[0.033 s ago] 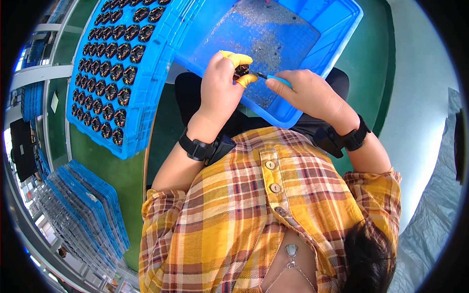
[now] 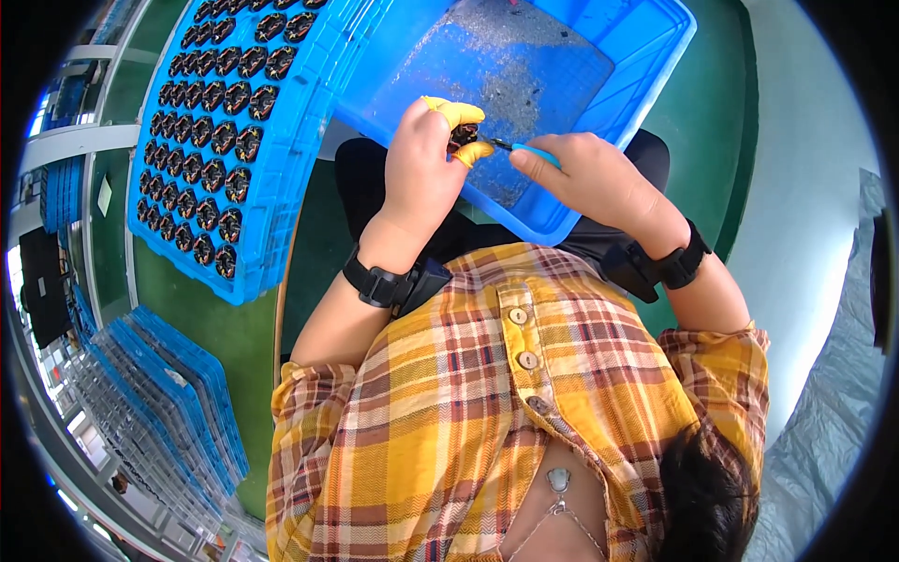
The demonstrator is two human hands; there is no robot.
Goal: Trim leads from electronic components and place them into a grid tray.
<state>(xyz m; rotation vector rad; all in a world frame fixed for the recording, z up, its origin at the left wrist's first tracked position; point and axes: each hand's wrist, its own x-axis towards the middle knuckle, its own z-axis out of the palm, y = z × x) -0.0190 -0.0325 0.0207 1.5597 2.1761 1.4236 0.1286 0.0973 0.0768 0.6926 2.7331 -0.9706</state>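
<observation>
My left hand (image 2: 429, 159), with yellow finger covers on its thumb and a finger, is closed round a small dark round part (image 2: 462, 138) with reddish bits on it. It looks like a wound coil core, though the fingers hide much of it. My right hand (image 2: 599, 183) grips a blue-handled hand tool (image 2: 536, 155), its slim dark tip pointing at the part. Whether the tip is a cutter or plain pliers is too small to tell. Both hands are above the near side of a blue plastic bin (image 2: 646, 103), whose floor is strewn with fine greyish scraps (image 2: 510, 89).
At the left, a blue crate (image 2: 272, 220) carries rows of similar dark round parts (image 2: 213, 176). Below it stands a stack of blue and clear trays (image 2: 178, 393). A pale surface (image 2: 805, 234) lies at the right, with crinkled plastic sheeting (image 2: 824, 450) near it.
</observation>
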